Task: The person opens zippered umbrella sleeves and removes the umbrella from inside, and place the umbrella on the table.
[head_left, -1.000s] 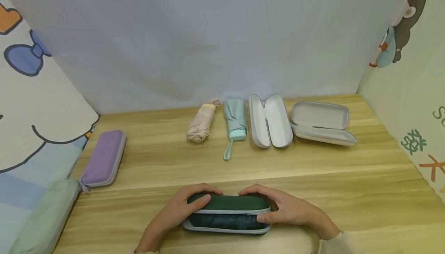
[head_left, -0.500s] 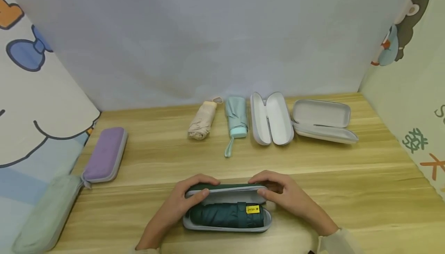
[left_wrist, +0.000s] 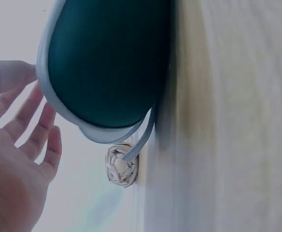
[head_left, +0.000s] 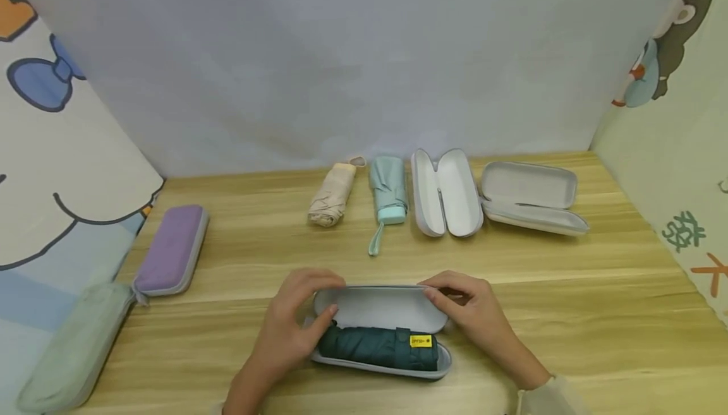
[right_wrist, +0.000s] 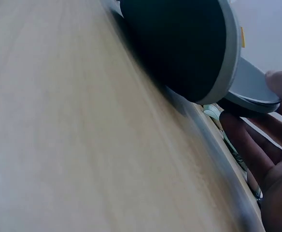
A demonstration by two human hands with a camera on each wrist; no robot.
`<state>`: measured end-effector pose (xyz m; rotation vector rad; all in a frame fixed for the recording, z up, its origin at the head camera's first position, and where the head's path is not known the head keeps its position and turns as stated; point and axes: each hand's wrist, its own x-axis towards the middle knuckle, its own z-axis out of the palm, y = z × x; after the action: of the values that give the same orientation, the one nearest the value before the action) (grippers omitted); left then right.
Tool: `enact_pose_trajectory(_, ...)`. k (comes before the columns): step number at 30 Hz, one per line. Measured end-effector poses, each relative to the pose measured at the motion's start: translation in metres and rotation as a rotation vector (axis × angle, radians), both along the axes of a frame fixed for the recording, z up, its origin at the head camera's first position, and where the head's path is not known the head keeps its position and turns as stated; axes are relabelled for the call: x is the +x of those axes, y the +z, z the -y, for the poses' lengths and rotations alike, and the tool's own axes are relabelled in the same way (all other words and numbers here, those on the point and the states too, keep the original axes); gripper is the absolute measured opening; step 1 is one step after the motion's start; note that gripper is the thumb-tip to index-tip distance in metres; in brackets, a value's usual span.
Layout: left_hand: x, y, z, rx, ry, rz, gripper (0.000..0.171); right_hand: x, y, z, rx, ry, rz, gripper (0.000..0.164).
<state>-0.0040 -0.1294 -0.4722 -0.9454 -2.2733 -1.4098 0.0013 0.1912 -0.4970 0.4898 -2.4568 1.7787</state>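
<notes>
A dark green hard zip case [left_wrist: 107,63] with a light grey lining lies unfolded on the table, its lid [head_left: 381,307] tilted back. Inside the near half rests a folded dark green umbrella [head_left: 370,347] with a yellow label. My right hand [head_left: 474,311] pinches the lid's right end, thumb on the inside and fingers behind, as the right wrist view confirms. At the case's left end is my left hand [head_left: 290,323]; its fingers are loosely extended, and the thumb appears to touch the rim in the left wrist view.
Farther back lie a beige folded umbrella [head_left: 332,194], a mint folded umbrella [head_left: 389,191], a white unzipped case [head_left: 461,194] and a beige unzipped case [head_left: 531,184]. To the left are a purple case [head_left: 172,247] and a pale green case [head_left: 76,345]. A grey curtain [head_left: 370,61] stands behind.
The green case's lid has swung up and back, uncovering its lining and the umbrella inside. Both hands moved away with the lid, and the left hand's grip on it has loosened.
</notes>
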Motion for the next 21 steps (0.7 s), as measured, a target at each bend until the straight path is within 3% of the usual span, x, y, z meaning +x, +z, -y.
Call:
enact_pose_trajectory(4, 0.002, 0.002, -0.005, -0.043, -0.085, -0.049, 0.047, 0.000, 0.001, 0.000, -0.043, -0.016, 0.000, 0.015)
enact_pose_trajectory(11, 0.007, -0.003, -0.011, -0.250, -0.173, -0.034, 0.035, -0.001, 0.002, 0.002, -0.091, -0.025, 0.029, 0.013)
enact_pose_trajectory(13, 0.008, -0.004, -0.013, -0.312, -0.194, -0.006, 0.034, -0.001, 0.002, 0.002, -0.091, -0.031, 0.035, 0.013)
enact_pose_trajectory(21, 0.016, 0.001, -0.020, -0.557, -0.254, 0.246, 0.050, -0.002, -0.001, 0.002, -0.073, -0.063, 0.046, 0.012)
